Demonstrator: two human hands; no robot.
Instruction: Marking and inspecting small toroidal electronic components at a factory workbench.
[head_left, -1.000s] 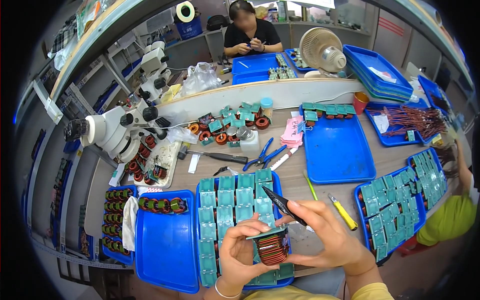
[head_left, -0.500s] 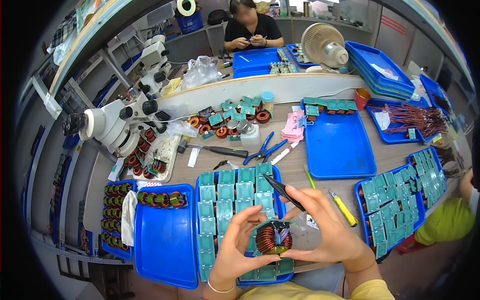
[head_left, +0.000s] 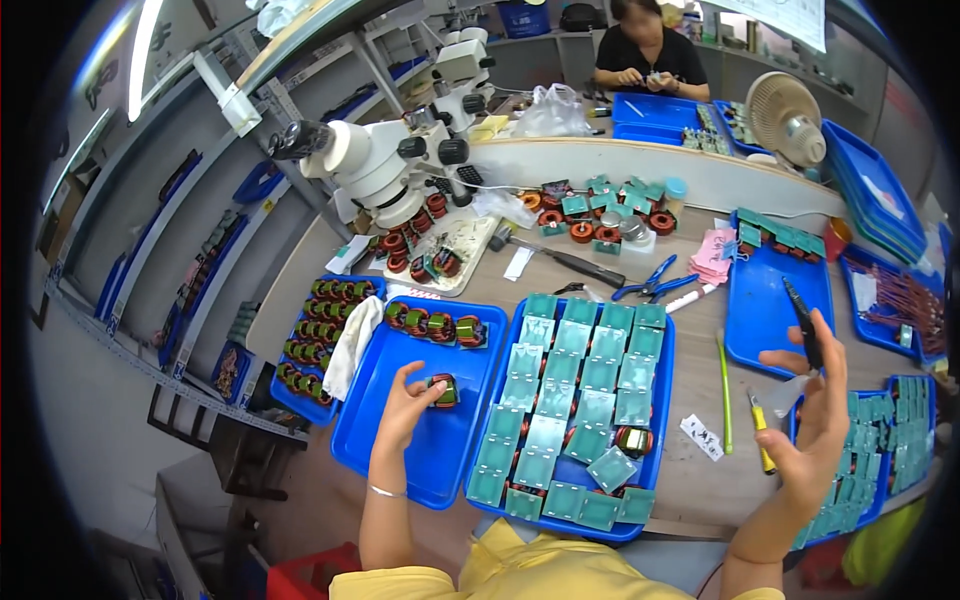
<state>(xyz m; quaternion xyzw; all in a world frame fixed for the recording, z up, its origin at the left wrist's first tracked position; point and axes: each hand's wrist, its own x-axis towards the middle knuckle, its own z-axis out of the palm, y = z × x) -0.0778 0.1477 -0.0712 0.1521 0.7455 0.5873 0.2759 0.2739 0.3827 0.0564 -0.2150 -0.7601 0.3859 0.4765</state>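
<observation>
Two hands are in view, both raised from the lower edge. The left hand is closed by its fingertips on a copper-wound coil, which is held at or just above the floor of the left blue tray; contact with the tray cannot be told. The coil lies to the right of the fingertips, its short axis roughly upright, so the grip is taken from its left side. The left hand is far nearer to it than the right.

The right hand is held up well apart, over the table edge right of the middle blue tray. A black pen-like tool is pinched in it, long axis running up and slightly left, tip away from the coil.

The middle tray is filled with rows of green-capped parts; one bare coil is seen among them near its lower right.

Just beyond the left hand, a short row of finished coils is lined up along the far edge of the left tray. A white cloth is draped across the tray's left rim.

Further out, blue-handled pliers are lying on the table, and a white stereo microscope is standing at the back left. At the far end another person's hands are occupied at a separate bench.
</observation>
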